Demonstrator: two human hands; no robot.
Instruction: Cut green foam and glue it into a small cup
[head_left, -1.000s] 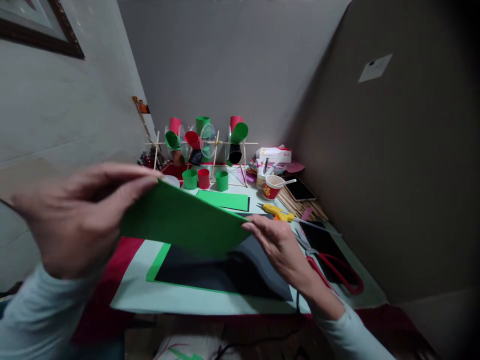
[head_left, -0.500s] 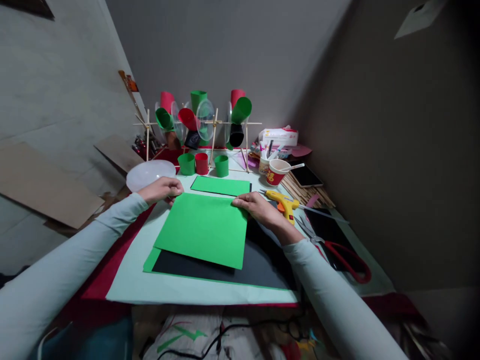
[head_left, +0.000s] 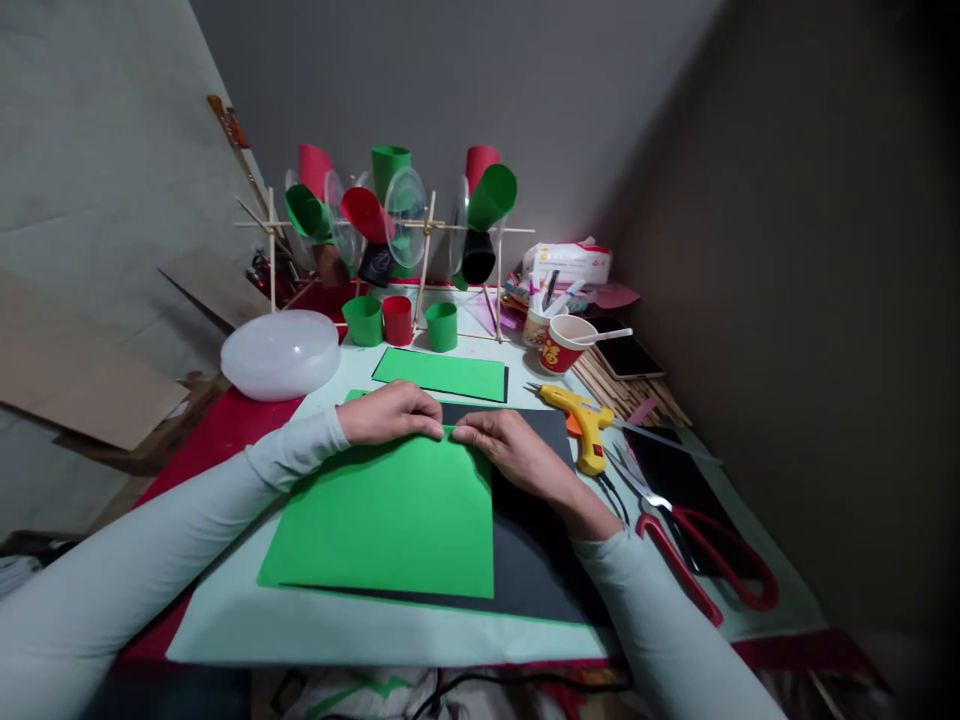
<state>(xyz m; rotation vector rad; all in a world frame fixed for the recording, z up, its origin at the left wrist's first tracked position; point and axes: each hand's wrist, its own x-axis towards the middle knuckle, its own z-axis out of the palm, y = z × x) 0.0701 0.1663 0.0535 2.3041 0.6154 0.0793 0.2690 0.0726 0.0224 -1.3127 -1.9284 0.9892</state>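
Note:
A sheet of green paper (head_left: 390, 525) lies over a larger black sheet (head_left: 536, 560) on the table. Both hands meet near the middle of its far edge. My left hand (head_left: 394, 412) pinches that edge between thumb and fingers, and my right hand (head_left: 502, 440) grips it just to the right. The edge looks slightly lifted under the fingertips. Beyond the hands lies a narrow green strip (head_left: 446, 373) with black showing beneath it. A yellow glue gun (head_left: 585, 420) rests right of my right hand, and red-handled scissors (head_left: 675, 520) lie nearer me.
At the back stands a stick frame (head_left: 427, 250) bearing red, green and black paper tubes and clear discs. Small paper cups (head_left: 365, 320) stand below it. A white balloon (head_left: 281, 353) is at left. A red paper cup (head_left: 566, 345), wooden sticks (head_left: 637, 388) and a phone (head_left: 626, 350) are at right.
My left hand has moved right along the green sheet's far edge, close to my right hand. The sheet has come down flatter onto the black one. The view has shifted slightly closer.

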